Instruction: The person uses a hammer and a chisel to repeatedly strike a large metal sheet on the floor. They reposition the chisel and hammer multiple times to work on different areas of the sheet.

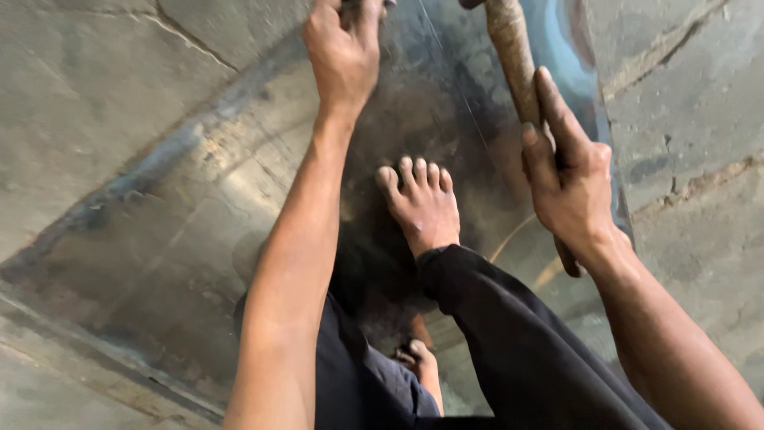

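Dark trouser legs [509, 342] fill the bottom of the view, nearest the camera, with one bare foot [422, 209] planted flat on a large metal sheet [183, 239] and a second foot [418, 362] tucked lower, half hidden between the legs. On the right hand [569, 187] the fingers [557, 111] wrap a worn wooden handle [513, 64]; the index finger lies stretched along the shaft, which looks like a way to steady and aim it, while the rest curl tight round it. The handle runs up and out of the top edge, so its head cannot be seen. The left hand [344, 52] reaches forward to the top of the frame with fingers closed on something small that the frame cuts off; what it is cannot be told. The foot pressing on the sheet seems to hold the metal down so it stays put. Outward from the hands, the sheet spreads dull and scuffed across a cracked concrete floor [692, 103], its long straight edge [119, 187] running diagonally at the left and a curved bluish edge [593, 87] passing close by the right hand. Bare sheet lies open to the left of the left arm; on the right the sheet's rim sits just beside the handle, leaving little metal there.
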`<action>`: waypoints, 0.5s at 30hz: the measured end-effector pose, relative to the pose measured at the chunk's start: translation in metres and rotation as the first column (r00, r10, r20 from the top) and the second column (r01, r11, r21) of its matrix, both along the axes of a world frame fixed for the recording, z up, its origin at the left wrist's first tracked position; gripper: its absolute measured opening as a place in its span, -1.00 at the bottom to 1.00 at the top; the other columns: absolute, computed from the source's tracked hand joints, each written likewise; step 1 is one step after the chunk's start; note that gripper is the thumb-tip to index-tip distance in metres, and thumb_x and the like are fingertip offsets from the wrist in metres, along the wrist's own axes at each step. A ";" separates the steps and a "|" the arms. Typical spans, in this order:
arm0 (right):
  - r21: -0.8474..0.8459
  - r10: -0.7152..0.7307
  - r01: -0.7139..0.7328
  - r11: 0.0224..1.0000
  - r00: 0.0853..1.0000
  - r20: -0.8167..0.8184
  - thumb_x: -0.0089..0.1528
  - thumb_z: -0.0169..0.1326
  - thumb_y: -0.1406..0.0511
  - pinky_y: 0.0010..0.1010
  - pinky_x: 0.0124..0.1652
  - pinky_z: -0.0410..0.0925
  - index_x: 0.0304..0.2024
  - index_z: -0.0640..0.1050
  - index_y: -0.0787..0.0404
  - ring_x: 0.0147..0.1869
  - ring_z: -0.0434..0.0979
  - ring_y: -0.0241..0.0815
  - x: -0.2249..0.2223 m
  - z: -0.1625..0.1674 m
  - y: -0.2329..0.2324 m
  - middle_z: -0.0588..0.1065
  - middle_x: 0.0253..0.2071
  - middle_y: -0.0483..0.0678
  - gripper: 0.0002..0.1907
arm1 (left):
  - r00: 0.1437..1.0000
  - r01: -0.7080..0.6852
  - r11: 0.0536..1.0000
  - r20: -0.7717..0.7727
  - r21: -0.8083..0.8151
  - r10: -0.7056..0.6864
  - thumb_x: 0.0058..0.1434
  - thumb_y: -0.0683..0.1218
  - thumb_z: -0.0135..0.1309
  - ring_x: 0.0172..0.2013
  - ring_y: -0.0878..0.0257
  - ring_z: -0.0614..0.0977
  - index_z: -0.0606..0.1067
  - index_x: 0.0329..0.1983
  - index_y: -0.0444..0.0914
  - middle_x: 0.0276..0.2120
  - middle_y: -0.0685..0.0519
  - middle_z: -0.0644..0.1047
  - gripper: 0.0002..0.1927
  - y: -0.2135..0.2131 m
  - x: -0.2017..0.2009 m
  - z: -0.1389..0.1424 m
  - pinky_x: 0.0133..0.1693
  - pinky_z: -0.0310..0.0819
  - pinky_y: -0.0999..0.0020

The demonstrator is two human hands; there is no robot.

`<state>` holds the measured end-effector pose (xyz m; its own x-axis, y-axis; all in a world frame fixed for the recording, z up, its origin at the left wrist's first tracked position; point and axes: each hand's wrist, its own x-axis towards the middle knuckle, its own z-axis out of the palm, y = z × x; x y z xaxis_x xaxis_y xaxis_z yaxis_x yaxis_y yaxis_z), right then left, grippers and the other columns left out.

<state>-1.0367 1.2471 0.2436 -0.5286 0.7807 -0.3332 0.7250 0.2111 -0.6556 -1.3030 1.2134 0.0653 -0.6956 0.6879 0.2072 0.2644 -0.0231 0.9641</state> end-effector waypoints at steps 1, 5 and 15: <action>0.002 -0.004 0.004 1.000 1.000 -0.020 0.53 -0.01 0.36 -0.40 -0.39 0.36 0.56 0.24 0.08 -0.45 0.41 -0.36 0.003 0.000 -0.002 0.47 -0.53 -0.04 -0.46 | 0.999 -0.023 0.999 -0.030 -0.049 0.021 0.36 -0.13 0.22 -0.51 0.25 0.61 0.48 -0.35 -0.37 -0.52 0.02 0.60 -0.76 0.001 0.001 -0.004 -0.41 0.44 0.32; -0.002 -0.026 0.026 1.000 0.999 0.043 0.49 0.00 0.36 -0.40 -0.46 0.28 0.56 0.27 0.11 -0.51 0.34 -0.33 0.006 0.004 -0.004 0.42 -0.56 -0.02 -0.42 | 0.999 -0.023 0.999 -0.029 -0.034 0.022 0.36 -0.16 0.22 -0.55 0.23 0.55 0.47 -0.37 -0.38 -0.54 -0.01 0.59 -0.76 0.003 0.002 -0.009 -0.42 0.38 0.31; 0.400 0.348 -0.229 0.887 0.902 -0.255 0.56 0.03 0.39 -0.34 -0.24 0.46 0.60 0.19 0.09 -0.31 0.62 -0.16 -0.025 0.023 0.007 0.57 -0.25 0.16 -0.41 | 0.845 0.090 0.990 -0.518 -0.108 -0.133 0.40 -0.16 0.14 -0.36 0.01 0.60 0.52 -0.20 -0.30 -0.38 -0.05 0.57 -0.91 0.007 0.001 0.013 -0.31 0.48 0.19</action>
